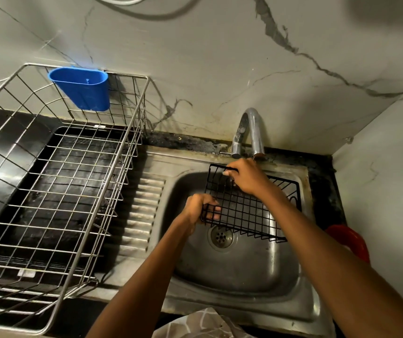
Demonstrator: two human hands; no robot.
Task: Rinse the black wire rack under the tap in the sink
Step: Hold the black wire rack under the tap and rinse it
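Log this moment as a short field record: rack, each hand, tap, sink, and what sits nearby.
rack: black wire rack held tilted over the sink basin, below the tap spout
left hand: left hand grips the rack's near left corner, fingers curled through the wires
right hand: right hand holds the rack's far top edge, just under the spout
tap: tap curved chrome; water flow cannot be told
sink: sink steel, drain uncovered
nearby: steel dish rack on the left with a blue cup hung on its back rim
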